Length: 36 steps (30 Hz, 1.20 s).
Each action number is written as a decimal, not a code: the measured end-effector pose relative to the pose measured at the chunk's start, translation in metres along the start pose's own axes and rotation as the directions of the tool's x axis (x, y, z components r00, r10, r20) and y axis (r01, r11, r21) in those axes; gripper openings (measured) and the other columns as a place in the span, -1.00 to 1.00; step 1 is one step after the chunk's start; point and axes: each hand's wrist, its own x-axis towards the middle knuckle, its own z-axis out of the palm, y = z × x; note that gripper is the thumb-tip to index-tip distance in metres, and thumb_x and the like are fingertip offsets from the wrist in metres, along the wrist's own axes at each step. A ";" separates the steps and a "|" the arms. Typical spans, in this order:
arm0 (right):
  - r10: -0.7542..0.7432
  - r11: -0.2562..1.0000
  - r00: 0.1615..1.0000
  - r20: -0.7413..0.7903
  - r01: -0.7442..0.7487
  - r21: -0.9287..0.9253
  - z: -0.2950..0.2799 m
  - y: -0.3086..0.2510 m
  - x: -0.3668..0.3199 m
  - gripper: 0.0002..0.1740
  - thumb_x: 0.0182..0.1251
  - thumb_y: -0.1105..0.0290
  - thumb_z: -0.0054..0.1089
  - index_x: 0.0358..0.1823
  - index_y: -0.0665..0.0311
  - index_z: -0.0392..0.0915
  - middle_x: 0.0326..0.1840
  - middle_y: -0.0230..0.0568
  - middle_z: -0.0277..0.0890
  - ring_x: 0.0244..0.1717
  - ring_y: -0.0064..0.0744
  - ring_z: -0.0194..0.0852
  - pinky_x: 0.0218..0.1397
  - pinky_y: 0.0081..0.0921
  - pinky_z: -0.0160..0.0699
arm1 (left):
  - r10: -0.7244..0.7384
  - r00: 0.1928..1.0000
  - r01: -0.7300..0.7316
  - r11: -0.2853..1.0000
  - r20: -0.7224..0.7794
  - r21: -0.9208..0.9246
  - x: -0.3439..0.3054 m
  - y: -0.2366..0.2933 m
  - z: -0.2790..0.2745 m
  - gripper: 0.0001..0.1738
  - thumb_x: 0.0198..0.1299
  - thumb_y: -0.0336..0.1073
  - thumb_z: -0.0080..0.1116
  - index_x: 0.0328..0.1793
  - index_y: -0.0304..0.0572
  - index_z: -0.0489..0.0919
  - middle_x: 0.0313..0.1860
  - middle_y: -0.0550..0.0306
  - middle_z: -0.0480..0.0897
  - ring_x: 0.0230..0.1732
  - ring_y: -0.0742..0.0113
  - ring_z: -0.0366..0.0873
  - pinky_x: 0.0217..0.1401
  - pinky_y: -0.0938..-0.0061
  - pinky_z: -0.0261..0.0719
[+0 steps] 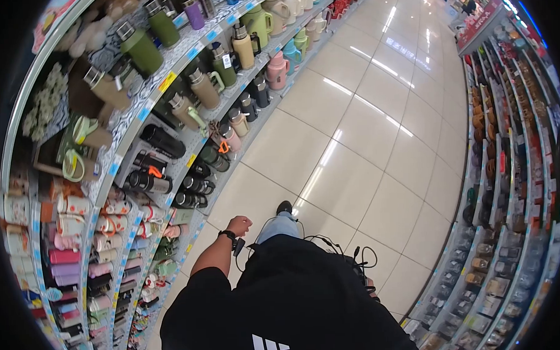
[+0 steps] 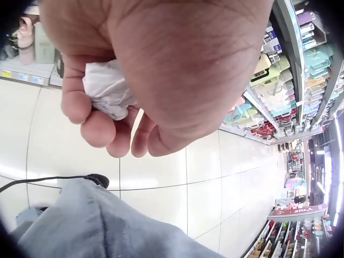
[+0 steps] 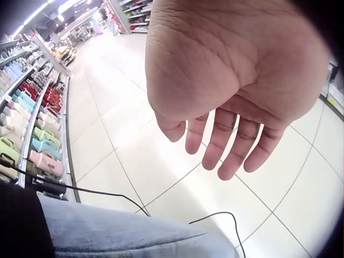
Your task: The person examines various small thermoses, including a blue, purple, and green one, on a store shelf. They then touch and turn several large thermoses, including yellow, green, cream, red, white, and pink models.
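Note:
In the left wrist view my left hand (image 2: 183,70) has its fingers curled round a crumpled white tissue (image 2: 109,88), part of which is hidden by the palm. Seen from the head, this hand (image 1: 239,226) hangs over the floor beside the shelves of flasks. My right hand (image 3: 236,70) hangs with loose, slightly bent fingers and holds nothing; the tiled floor shows between them. In the head view the torso and cables hide most of it.
Shelves (image 1: 192,51) of flasks and thermos jugs line the left, including a pink jug (image 1: 277,71). Opposite stand shelves of small goods (image 1: 499,167). A tiled aisle (image 1: 359,141) runs between them. Black cables (image 1: 332,242) hang loosely near the legs.

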 end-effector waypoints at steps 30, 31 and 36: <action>0.031 0.998 0.999 0.021 -0.033 0.062 -0.269 -0.292 0.377 -0.69 0.47 0.22 0.13 0.06 0.26 0.61 -0.19 -0.21 0.68 -0.24 -0.31 0.69 -0.34 -0.46 0.55 | 0.658 0.547 -0.532 0.751 -0.518 0.392 0.005 0.452 -0.005 -0.74 0.35 -0.17 0.21 -0.08 -0.20 0.72 -0.37 0.03 0.72 -0.35 0.27 0.64 -0.23 0.38 0.57; -0.131 0.990 0.990 0.060 0.134 -0.046 -0.289 -0.318 0.403 -0.69 0.52 0.20 0.04 0.06 0.21 0.61 -0.21 -0.36 0.66 -0.32 -0.53 0.61 -0.32 -0.64 0.45 | 0.693 0.485 -0.579 0.711 -0.533 0.398 -0.020 0.486 -0.015 -0.74 0.33 -0.19 0.23 -0.04 -0.21 0.72 -0.29 0.03 0.74 -0.28 0.25 0.66 -0.15 0.39 0.58; -0.789 0.570 0.614 -0.005 0.729 -0.379 -0.334 -0.573 0.418 -0.66 0.51 0.23 0.18 0.05 0.37 0.64 -0.20 -0.21 0.69 -0.16 -0.45 0.61 -0.05 -0.46 0.59 | 0.858 0.075 -0.567 0.455 -0.508 0.687 -0.168 0.635 -0.036 -0.84 0.28 -0.36 0.25 -0.09 -0.23 0.73 -0.35 0.10 0.71 -0.40 0.39 0.60 -0.32 0.48 0.51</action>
